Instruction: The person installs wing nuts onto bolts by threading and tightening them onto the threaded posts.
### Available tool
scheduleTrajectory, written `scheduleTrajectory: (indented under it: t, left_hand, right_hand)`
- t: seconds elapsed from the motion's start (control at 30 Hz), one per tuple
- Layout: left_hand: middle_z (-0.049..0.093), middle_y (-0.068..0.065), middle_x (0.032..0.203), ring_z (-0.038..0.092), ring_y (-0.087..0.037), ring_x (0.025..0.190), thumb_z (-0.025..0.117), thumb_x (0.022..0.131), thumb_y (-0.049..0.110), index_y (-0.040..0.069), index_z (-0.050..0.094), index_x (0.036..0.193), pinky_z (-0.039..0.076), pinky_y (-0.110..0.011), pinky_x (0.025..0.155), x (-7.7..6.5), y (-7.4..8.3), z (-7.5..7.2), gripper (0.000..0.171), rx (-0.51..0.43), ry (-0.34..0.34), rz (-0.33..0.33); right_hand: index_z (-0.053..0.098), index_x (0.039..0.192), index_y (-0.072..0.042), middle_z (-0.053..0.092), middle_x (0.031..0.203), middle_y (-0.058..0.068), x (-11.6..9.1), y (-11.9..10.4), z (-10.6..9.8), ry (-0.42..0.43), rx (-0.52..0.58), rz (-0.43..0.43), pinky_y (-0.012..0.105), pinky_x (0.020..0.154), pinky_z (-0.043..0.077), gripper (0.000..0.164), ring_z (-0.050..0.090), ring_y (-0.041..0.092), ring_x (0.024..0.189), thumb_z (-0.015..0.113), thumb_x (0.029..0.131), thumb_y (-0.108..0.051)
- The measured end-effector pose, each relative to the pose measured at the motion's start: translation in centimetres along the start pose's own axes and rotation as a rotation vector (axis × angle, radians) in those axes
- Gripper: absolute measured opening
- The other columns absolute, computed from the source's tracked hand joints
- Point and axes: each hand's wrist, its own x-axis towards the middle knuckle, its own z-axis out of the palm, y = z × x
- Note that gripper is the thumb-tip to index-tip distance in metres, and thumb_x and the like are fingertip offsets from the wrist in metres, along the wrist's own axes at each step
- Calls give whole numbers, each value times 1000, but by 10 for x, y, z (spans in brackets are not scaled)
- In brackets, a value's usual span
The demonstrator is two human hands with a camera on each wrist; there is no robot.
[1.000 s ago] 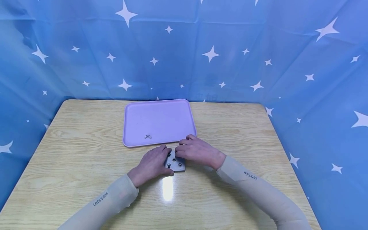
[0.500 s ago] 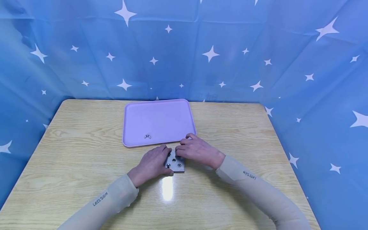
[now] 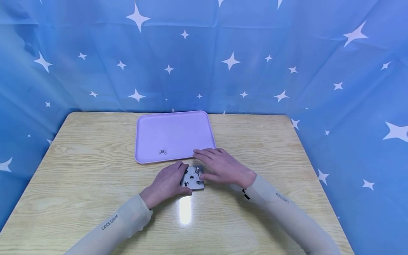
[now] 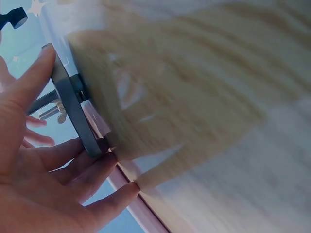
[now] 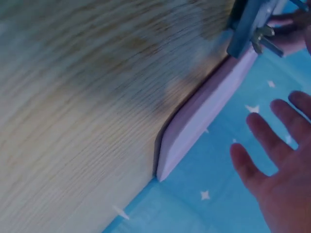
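A square metal plate (image 3: 192,178) with several holes lies on the table, and two threaded bolts stand up from it. My left hand (image 3: 167,182) holds the plate by its edges, thumb at the near side and fingers at the far side. On one bolt (image 3: 197,170) at the plate's far right sits a wing nut (image 5: 262,36), seen close in the right wrist view. The other bolt (image 3: 186,183) stands near the left thumb. My right hand (image 3: 223,166) hovers just right of the plate with its fingers spread and straight, holding nothing.
Behind the plate lies a lilac tray (image 3: 175,132) with one loose wing nut (image 3: 163,152) near its front edge. The right fingertips overlap the tray's front right corner in the head view. A blue starry curtain (image 3: 204,71) surrounds the wooden table (image 3: 95,159).
My right hand has let go of the wing nut on the far right bolt; its fingers have straightened and it has drawn slightly right. The left hand keeps its hold on the plate.
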Motion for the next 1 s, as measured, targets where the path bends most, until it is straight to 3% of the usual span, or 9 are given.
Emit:
scheduleTrajectory:
  t: [0.13,0.27,0.47,0.57,0.67,0.87,1.0]
  left_hand:
    - [61,-12,118,60,-24,89,96,65,49,-3,57,137,53,-40,77,-3,-1,1,97,-12,-6,-1]
    - [60,-14,127,61,-26,99,95,67,48,-3,53,143,53,-43,85,-6,-2,-1,101,-55,-33,-21]
    - [58,-16,131,60,-29,111,94,69,48,-5,52,144,52,-45,94,-14,-7,-6,100,-90,-38,-78]
    - [58,-16,129,60,-30,111,94,70,48,-6,52,144,52,-45,95,-17,-11,-8,101,-95,-36,-104]
    - [58,-14,127,60,-27,107,94,70,48,-6,54,142,53,-43,92,-19,-13,-9,98,-102,-32,-104]
    - [59,-9,120,59,-22,98,93,71,46,-4,63,133,53,-40,86,-22,-15,-10,85,-109,-32,-84]
    - [59,-10,119,59,-23,98,92,74,45,-5,59,136,53,-41,85,-23,-17,-11,86,-94,-28,-80]
  right_hand:
    - [39,159,-15,37,165,3,-5,2,2,29,29,32,55,112,38,74,41,29,146,60,101,-54]
    - [45,155,-12,49,156,7,-10,0,7,52,25,31,53,108,43,71,49,29,140,60,100,-55]
    - [67,127,-4,72,117,9,-15,-11,17,122,7,62,42,92,54,62,68,25,106,73,92,-54]
    - [70,115,-5,70,100,4,-17,-18,22,84,-1,106,36,81,54,62,64,17,87,77,86,-60]
    - [70,110,-7,66,92,0,-18,-25,25,43,3,124,32,73,51,63,56,13,79,78,82,-63]
    - [70,106,-8,64,91,-2,-18,-27,27,43,31,120,29,70,49,53,54,12,78,81,84,-54]
    - [70,106,-9,65,93,-2,-19,-22,27,44,64,120,28,73,51,40,57,10,80,81,88,-43]
